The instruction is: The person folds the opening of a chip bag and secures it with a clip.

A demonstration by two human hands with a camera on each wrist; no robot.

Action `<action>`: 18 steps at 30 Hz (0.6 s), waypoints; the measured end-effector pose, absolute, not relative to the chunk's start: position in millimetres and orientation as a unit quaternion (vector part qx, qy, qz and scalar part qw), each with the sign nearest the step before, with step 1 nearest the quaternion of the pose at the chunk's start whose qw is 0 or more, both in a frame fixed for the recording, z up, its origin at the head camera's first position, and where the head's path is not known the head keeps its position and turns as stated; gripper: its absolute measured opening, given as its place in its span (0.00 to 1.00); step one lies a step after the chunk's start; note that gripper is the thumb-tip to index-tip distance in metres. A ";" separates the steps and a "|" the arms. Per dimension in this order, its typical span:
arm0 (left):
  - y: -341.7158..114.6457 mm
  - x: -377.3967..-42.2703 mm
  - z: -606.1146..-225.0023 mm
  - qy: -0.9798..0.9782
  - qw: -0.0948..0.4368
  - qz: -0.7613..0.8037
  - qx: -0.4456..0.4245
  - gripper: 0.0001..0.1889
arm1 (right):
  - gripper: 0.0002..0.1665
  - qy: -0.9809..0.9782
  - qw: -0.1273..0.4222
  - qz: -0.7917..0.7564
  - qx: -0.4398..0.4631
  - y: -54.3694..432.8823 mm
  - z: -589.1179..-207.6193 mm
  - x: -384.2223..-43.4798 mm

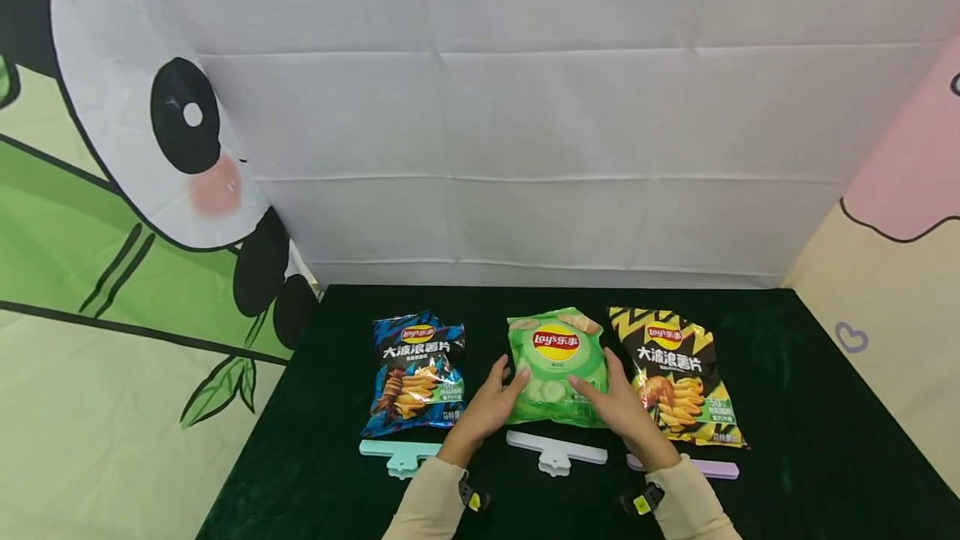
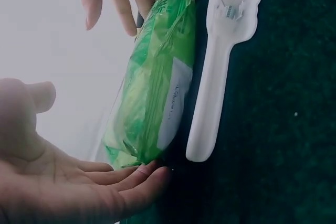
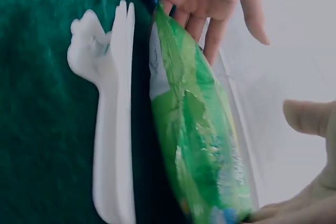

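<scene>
A green Lay's chip bag (image 1: 557, 369) lies face up in the middle of the table. My left hand (image 1: 487, 408) is at its left side and my right hand (image 1: 626, 413) at its right, thumbs apart from the fingers over the front. In the left wrist view, the left fingers (image 2: 128, 184) reach the bag's lower side edge, fairly straight. The right wrist view has the right hand (image 3: 307, 203) beside the bag, its fingertips partly hidden. Neither hand curls round it. Just in front of the bag lies a white bag clip (image 1: 557, 451).
A blue chip bag (image 1: 417, 377) lies to the left, with a mint-green clip (image 1: 401, 455) before it. On the right is a yellow-and-black chip bag (image 1: 678, 377); a purple clip (image 1: 716, 469) lies partly under the right forearm. White cloth (image 1: 555, 223) hangs behind the dark green table (image 1: 810, 440).
</scene>
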State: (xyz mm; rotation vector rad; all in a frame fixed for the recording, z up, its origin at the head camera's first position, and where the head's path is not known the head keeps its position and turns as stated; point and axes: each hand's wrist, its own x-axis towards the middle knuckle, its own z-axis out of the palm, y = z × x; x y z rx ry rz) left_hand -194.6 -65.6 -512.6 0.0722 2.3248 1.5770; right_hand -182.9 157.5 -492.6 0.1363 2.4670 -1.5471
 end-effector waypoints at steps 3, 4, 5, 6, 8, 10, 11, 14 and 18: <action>-64.2 -191.7 -512.4 0.811 0.173 0.559 0.021 0.46 | 0.51 0.828 0.111 -0.547 0.057 157.3 -495.2 -183.2; -63.9 -190.4 -512.0 0.810 0.173 0.560 0.021 0.46 | 0.50 0.822 0.108 -0.556 0.056 157.7 -496.1 -183.2; -63.6 -189.1 -511.1 0.810 0.172 0.560 0.020 0.46 | 0.49 0.817 0.104 -0.564 0.056 158.1 -496.9 -183.3; -63.3 -188.0 -510.2 0.814 0.169 0.556 0.018 0.46 | 0.49 0.811 0.101 -0.574 0.055 158.3 -497.2 -183.1; -63.8 -186.0 -507.8 0.817 0.162 0.554 0.015 0.46 | 0.48 0.797 0.094 -0.593 0.056 158.7 -497.7 -183.3; -65.0 -185.1 -506.2 0.819 0.155 0.553 0.016 0.47 | 0.46 0.785 0.087 -0.610 0.058 158.7 -497.6 -183.0; -65.9 -184.7 -505.3 0.819 0.152 0.552 0.016 0.47 | 0.46 0.780 0.086 -0.617 0.061 158.4 -497.4 -182.6; -68.6 -184.0 -505.0 0.817 0.145 0.558 0.017 0.49 | 0.44 0.772 0.082 -0.627 0.065 157.8 -497.1 -181.1; -70.0 -184.0 -504.3 0.807 0.137 0.575 0.003 0.49 | 0.39 0.768 0.071 -0.633 0.068 157.8 -495.3 -180.5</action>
